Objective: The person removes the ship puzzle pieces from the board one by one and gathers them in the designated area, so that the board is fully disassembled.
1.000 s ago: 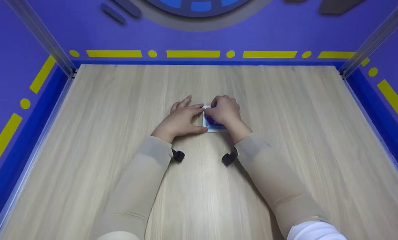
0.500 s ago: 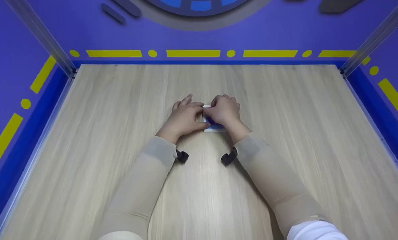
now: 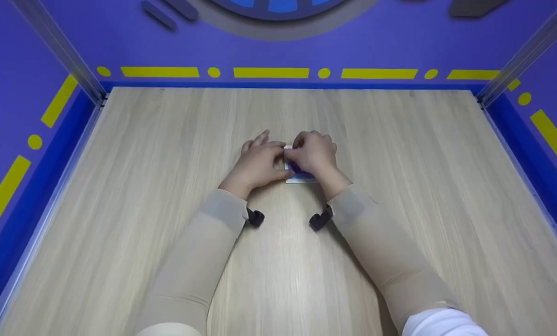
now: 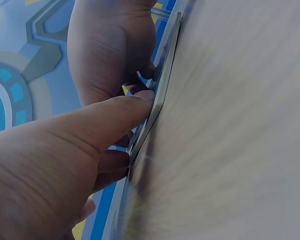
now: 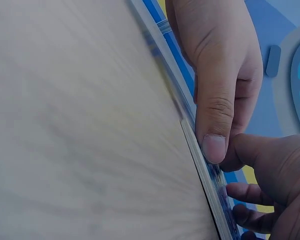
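Observation:
A small flat board (image 3: pixel 299 180) with a white border and a blue and purple picture lies on the table. My left hand (image 3: pixel 256 164) rests at its left side. The left thumb (image 4: pixel 144 96) lies over the board's near left part, the index finger reaches its far left corner, and the outer fingers spread away. Over the board's right part is my right hand (image 3: pixel 316 153), fingers curled down and thumb pointing left at the picture. Its fingertips sit close to the board in the right wrist view; whether they pinch a piece is hidden. The right hand covers much of the picture.
The wood-grain table (image 3: pixel 175 135) spreads around the board. A blue-purple wall (image 3: pixel 278 56) with yellow marks stands at the back, with similar walls left and right. Black wrist cameras (image 3: pixel 256 218) hang inside both sleeves.
My left hand has shifted slightly right, and its thumb lies further over the board. My right hand stays nearly in place, bent over the picture.

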{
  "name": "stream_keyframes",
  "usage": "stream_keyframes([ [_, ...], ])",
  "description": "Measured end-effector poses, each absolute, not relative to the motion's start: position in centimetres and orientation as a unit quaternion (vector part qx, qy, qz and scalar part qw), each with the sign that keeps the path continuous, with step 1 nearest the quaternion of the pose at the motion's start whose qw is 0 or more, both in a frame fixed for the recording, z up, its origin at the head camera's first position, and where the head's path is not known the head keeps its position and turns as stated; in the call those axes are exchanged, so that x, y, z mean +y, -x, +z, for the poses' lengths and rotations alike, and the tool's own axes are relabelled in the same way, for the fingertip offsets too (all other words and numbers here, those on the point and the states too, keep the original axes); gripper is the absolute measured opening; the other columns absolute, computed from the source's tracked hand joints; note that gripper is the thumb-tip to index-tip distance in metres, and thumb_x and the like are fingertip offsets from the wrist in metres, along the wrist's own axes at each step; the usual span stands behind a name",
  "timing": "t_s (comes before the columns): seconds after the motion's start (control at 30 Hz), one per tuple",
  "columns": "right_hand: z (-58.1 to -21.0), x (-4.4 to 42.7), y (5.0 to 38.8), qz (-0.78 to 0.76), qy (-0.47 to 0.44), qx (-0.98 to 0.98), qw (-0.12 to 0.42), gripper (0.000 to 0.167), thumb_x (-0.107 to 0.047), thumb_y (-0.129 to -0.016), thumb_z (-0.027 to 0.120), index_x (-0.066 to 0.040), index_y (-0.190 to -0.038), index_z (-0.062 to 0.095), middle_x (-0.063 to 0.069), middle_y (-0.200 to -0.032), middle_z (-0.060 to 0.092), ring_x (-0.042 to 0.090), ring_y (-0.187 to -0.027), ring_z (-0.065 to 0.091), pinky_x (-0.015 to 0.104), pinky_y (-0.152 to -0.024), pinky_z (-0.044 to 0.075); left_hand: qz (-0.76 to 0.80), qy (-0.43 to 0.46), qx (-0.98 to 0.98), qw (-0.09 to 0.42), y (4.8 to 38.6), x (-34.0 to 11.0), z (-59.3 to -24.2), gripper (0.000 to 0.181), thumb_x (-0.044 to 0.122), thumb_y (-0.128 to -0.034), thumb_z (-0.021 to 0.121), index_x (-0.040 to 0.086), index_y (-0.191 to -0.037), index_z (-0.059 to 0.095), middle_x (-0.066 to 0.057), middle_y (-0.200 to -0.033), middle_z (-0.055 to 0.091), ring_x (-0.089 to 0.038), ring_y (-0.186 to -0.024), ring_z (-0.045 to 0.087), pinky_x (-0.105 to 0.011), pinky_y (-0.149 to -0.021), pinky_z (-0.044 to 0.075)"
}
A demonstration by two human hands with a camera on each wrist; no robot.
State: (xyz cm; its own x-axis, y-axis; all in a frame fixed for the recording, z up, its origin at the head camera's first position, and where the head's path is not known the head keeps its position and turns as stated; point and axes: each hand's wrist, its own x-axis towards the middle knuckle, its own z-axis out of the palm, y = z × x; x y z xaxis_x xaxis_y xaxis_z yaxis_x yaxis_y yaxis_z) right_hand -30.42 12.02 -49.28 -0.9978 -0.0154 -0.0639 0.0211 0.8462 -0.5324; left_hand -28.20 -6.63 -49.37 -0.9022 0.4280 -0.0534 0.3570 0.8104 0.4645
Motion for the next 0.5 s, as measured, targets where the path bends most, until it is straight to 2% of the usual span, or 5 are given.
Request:
stream_keyframes([
  [0.13,-49.3,12.2,30.5,-0.284,0.004,0.958,0.039,0.034,-0.047,-0.095,0.083,-0.015,-0.102,0.078,0.009,-0.115,0.073,0.039,-0.120,0.061,0.062,-0.114,0.042,0.228,-0.205,0.949,0.078,28.2,-6.6,-49.4,0.068,0.059,-0.0972,0.085,0.016,-0.149,0.074,0.002,-0.174,0.056,-0.035,-0.180,0.015,-0.064,-0.142,0.015],
  [0.23,-49.1,12.7,30.6,-0.309,0.013,0.949,0.055,0.029,-0.041,-0.096,0.083,-0.013,-0.106,0.080,0.010,-0.121,0.076,0.041,-0.127,0.059,0.064,-0.119,0.038,0.228,-0.204,0.949,0.079,28.2,-6.6,-49.4,0.070,0.059,-0.0981,0.084,0.016,-0.151,0.073,0.001,-0.175,0.056,-0.034,-0.180,0.014,-0.064,-0.142,0.015],
  [0.4,-48.6,13.9,31.0,-0.351,0.037,0.930,0.104,0.028,-0.027,-0.095,0.080,-0.010,-0.118,0.082,0.011,-0.126,0.079,0.042,-0.136,0.054,0.069,-0.127,0.030,0.231,-0.202,0.948,0.085,28.2,-6.6,-49.5,0.072,0.059,-0.0994,0.083,0.016,-0.156,0.070,0.002,-0.176,0.053,-0.033,-0.180,0.012,-0.064,-0.143,0.014],
  [0.5,-48.2,14.5,31.2,-0.360,0.047,0.921,0.137,0.032,-0.021,-0.095,0.082,-0.009,-0.125,0.081,0.013,-0.129,0.077,0.038,-0.135,0.054,0.067,-0.129,0.033,0.233,-0.202,0.947,0.087,28.1,-6.6,-49.5,0.072,0.059,-0.0992,0.082,0.017,-0.157,0.069,0.002,-0.177,0.052,-0.032,-0.181,0.011,-0.064,-0.143,0.013],
])
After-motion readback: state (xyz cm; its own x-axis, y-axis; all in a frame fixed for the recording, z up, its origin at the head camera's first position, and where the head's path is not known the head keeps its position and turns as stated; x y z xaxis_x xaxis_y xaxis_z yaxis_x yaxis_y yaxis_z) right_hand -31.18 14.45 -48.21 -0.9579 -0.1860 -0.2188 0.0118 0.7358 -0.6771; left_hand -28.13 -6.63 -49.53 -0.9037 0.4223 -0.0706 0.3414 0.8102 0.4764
